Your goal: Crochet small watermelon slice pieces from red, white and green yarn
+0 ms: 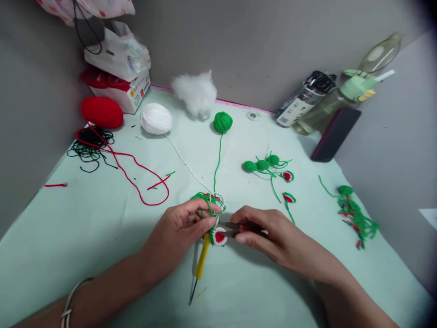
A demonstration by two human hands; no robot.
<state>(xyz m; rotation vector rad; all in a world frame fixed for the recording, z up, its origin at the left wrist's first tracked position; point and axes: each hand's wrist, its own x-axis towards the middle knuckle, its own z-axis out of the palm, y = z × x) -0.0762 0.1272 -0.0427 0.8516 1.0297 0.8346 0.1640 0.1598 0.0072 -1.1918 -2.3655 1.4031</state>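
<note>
presently the left hand [186, 221] pinches the red-white-green crocheted piece [219, 237] over the bench [119, 237]; the right hand [273, 234] grips scissors [232, 231], blades parted beside it. probably thread-trimming; the next snip calls for sparing the stitches.

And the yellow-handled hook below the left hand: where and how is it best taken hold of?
Probably by the lower half of its yellow handle, from the near right side. That part is thick and uncovered, whereas the top end runs up to the left hand and the thin metal shaft points toward the person.
</note>
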